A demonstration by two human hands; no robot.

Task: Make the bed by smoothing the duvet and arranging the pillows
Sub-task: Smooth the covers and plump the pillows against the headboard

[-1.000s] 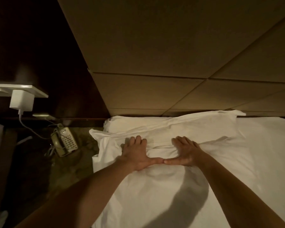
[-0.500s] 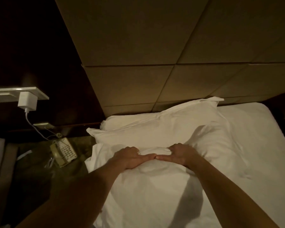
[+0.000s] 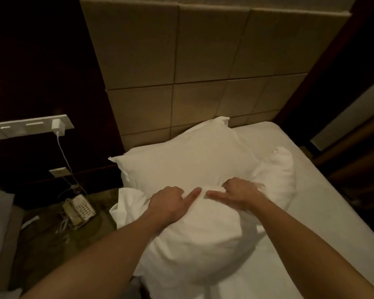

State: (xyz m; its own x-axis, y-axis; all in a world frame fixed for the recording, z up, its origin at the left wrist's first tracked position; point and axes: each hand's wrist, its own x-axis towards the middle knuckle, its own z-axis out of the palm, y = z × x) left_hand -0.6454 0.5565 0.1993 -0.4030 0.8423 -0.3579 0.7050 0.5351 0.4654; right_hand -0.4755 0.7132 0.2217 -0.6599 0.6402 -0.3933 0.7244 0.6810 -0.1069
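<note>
No readable text anywhere; the phone [image 3: 79, 209] on the floor left of the bed shows a grid of keys, but they're too small and blurred to make out any digits, and the wall panel [image 3: 28, 127] with the white charger [image 3: 57, 125] plugged in carries only pale marks, no legible lettering or brand

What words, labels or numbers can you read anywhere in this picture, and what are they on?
None can be read.
Telephone on the bedside surface: its keypad markings are too small and blurred.
Wall panel and charger: no readable marking.
Pillow and headboard: plain.
</note>
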